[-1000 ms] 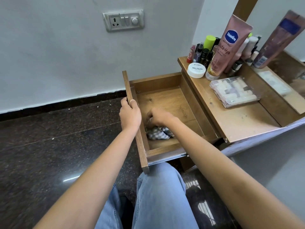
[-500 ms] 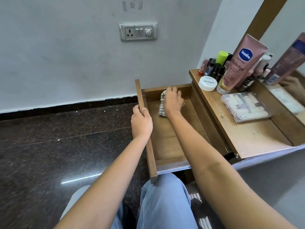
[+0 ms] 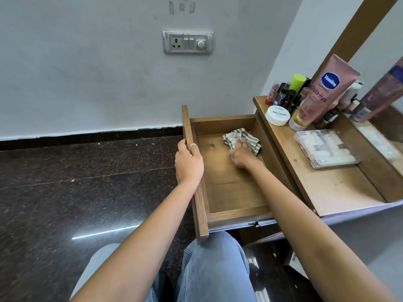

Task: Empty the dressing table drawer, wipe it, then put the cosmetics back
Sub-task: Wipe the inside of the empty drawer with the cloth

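Brown wooden worktop (image 3: 340, 192), scuffed and dusty at the near end, runs beside a mirror (image 3: 379, 136) on its right.

Far end is crowded:
- Round white jar (image 3: 277, 115) labelled NAIL POLISH, at the left edge.
- Tall pink Vaseline tube (image 3: 327, 90), standing just beside the jar.
- Small dark bottles (image 3: 287, 99) clustered behind, with a lime-green capped container (image 3: 297, 81) among them.

Mid-worktop, toward the mirror side, lies a flat clear plastic box (image 3: 327, 149) with pale contents.

Open wooden drawer (image 3: 235, 212) is pulled out left of the worktop. A crumpled green-and-white striped cloth (image 3: 237, 136) lies on its bottom, toward the far right corner.

Dark speckled polished stone floor (image 3: 65, 192) below.
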Available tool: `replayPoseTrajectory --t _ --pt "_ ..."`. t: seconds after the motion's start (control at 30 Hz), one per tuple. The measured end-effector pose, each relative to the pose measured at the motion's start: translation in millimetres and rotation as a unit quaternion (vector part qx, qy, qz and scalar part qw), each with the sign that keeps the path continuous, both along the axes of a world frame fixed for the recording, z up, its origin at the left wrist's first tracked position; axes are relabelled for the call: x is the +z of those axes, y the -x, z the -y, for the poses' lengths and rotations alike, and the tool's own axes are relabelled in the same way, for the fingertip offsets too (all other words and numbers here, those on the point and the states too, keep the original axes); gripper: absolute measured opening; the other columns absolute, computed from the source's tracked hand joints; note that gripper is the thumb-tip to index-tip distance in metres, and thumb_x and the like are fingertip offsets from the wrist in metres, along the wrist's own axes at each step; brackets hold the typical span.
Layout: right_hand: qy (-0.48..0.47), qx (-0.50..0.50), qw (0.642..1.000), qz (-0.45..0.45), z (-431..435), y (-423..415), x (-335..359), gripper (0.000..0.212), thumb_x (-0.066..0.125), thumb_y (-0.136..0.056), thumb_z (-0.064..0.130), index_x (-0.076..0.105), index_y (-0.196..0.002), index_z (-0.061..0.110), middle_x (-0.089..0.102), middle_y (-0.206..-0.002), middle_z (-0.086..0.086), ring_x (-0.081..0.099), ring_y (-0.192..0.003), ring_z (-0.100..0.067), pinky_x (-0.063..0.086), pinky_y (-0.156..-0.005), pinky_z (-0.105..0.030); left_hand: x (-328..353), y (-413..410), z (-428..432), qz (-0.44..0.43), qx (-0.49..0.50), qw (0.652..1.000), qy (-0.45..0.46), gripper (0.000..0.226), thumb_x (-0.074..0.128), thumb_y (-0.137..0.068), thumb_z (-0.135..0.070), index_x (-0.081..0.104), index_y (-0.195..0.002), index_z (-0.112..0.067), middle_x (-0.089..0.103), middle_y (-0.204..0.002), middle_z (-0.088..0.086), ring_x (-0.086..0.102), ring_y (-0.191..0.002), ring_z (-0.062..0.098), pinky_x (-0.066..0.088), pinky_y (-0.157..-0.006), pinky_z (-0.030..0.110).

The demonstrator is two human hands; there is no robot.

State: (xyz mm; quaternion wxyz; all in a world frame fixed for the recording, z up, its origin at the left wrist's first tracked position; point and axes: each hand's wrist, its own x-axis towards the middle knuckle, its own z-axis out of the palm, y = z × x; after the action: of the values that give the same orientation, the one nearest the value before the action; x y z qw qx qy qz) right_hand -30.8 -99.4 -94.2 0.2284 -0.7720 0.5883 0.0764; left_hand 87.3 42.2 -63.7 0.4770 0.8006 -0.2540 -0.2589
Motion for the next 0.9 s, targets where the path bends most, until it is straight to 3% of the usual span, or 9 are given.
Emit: replayPoseTrajectory --t 0.2,0.33,0.47,0.57,0.73,0.9 --pt "0.016 -0.062 0.998 0.027 20 -4 5 0.069 0.039 -0.100 0.029 -0.001 -0.153 0.010 -0.008 -0.160 -0.007 -0.004 -0.148 -0.025 0.006 -0.120 -0.044 2 -1 1 0.004 -0.009 1.000 0.002 0.048 0.027 -0.103 -0.034 0.028 -0.147 -0.017 0.052 -0.129 0.010 0.055 -0.104 0.025 0.049 -0.085 0.040" --pt "0.097 -0.027 0.992 -0.075 19 -6 9 0.069 0.038 -0.096 0.039 0.011 -0.151 0.009 0.016 -0.158 -0.014 0.013 -0.146 -0.027 0.016 -0.117 -0.039 -1 -1 1 0.003 -0.007 1.000 -0.002 0.048 0.027 -0.103 -0.036 0.028 -0.147 -0.019 0.052 -0.129 0.010 0.056 -0.107 0.027 0.050 -0.090 0.046" --pt "0.092 -0.028 0.988 -0.117 18 -12 17 0.071 0.036 -0.094 0.044 0.013 -0.150 0.009 0.023 -0.153 -0.019 0.022 -0.141 -0.031 0.028 -0.111 -0.039 -1 -1 3 0.000 -0.009 1.000 -0.007 0.048 0.027 -0.103 -0.036 0.029 -0.147 -0.018 0.052 -0.129 0.011 0.055 -0.108 0.029 0.049 -0.091 0.048" --pt "0.056 -0.047 0.991 -0.114 16 -11 29 0.072 0.038 -0.093 0.043 0.009 -0.151 0.011 0.018 -0.154 -0.018 0.023 -0.140 -0.034 0.032 -0.108 -0.041 2 0 3 0.003 -0.009 1.000 -0.008 0.048 0.027 -0.102 -0.035 0.029 -0.147 -0.018 0.051 -0.131 0.012 0.053 -0.112 0.030 0.047 -0.091 0.044" --pt "0.026 -0.050 0.989 -0.133 -17 0 36 0.079 0.045 -0.094 0.036 -0.002 -0.152 0.011 0.000 -0.157 -0.019 0.015 -0.142 -0.039 0.024 -0.114 -0.043 5 0 2 0.002 -0.009 1.000 -0.006 0.048 0.026 -0.103 -0.033 0.029 -0.147 -0.017 0.052 -0.131 0.013 0.053 -0.113 0.030 0.045 -0.089 0.042" --pt "-0.005 -0.064 0.983 -0.170 -63 20 36 0.075 0.038 -0.098 0.037 -0.007 -0.152 0.012 -0.007 -0.157 -0.020 0.012 -0.143 -0.041 0.023 -0.114 -0.044 6 1 0 -0.004 -0.004 1.000 -0.008 0.048 0.026 -0.103 -0.033 0.028 -0.148 -0.016 0.051 -0.132 0.013 0.053 -0.112 0.030 0.043 -0.085 0.039"
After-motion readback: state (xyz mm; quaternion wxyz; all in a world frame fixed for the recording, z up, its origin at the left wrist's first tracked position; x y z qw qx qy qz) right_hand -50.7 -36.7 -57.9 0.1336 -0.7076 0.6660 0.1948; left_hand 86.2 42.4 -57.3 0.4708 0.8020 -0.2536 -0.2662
